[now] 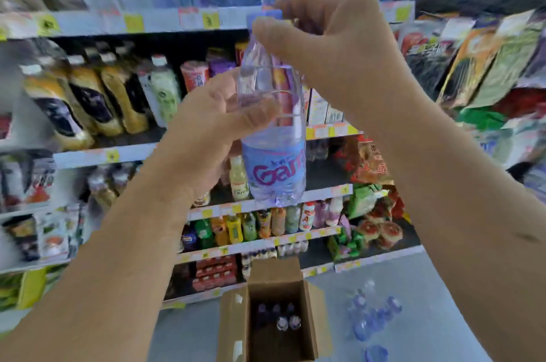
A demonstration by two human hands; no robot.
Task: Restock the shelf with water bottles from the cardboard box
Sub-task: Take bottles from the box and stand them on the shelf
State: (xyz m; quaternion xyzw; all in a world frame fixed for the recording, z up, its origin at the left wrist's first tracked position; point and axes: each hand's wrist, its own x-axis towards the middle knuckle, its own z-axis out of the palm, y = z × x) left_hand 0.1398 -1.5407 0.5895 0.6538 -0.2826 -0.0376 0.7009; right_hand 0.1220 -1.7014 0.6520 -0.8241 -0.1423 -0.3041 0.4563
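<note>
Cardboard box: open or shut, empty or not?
Open, not empty: the cardboard box has its flaps spread, and bottle caps show inside.

The cardboard box [274,271] stands open-topped; loose bottles [373,317] clutter the floor [434,299] just beside it

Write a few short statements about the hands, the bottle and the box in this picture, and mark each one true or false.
1. The left hand and the right hand both hold one water bottle. True.
2. The water bottle is held upside down. False: it is upright, with its cap on top.
3. The cardboard box is closed. False: its flaps stand open, and bottle caps show inside.
4. Loose bottles lie on the floor to the right of the cardboard box. True.
5. The right hand grips the water bottle at its base. False: its fingers hold the neck, just under the cap; the left hand holds the middle.
</note>
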